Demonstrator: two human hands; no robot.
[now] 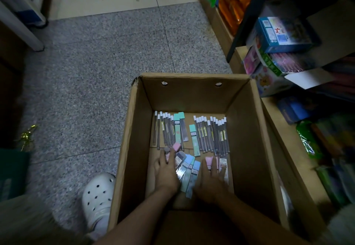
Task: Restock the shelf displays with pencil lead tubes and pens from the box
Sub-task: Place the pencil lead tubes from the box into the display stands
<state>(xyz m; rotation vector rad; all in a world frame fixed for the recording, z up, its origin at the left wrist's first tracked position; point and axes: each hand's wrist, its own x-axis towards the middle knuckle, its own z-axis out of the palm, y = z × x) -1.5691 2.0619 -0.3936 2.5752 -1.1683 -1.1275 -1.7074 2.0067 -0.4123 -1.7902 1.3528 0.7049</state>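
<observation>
Both my forearms drop in from the bottom edge of the frame into the cardboard box (132, 148), which sits lower centre on the floor. Open top, so I work straight down onto its bottom.

My left hand (166, 173) lies flat, fingers fairly straight and slightly spread, on the left edge of a fanned pile of flat lead packs (187, 169); fingertips sit over a pink-capped one. My right hand (211, 179) does the same on the pile's right side, fingers straight over more pink packs and a clear one. Neither hand grips anything that I can see. I'd say I'm raking the loose packs together between my palms so I can lift a bunch at once.

Packs: thin rectangular plastic sleeves, glossy, in pastel blue, mint and pink.

Further up the box floor, two rows of round lead tubes (211, 135): slim clear cylinders with white caps, lying parallel, a few mint packs between them. Lined up, so easy to count and grab.

Box wall is plain corrugated card with two punched holes near the far rim.

Left: white perforated clog (98, 192) on speckled stone floor (96, 62).

Right edge of the frame: shelf (247, 14) with coloured boxes and shiny wrapped goods. Blurry, can't read them.
</observation>
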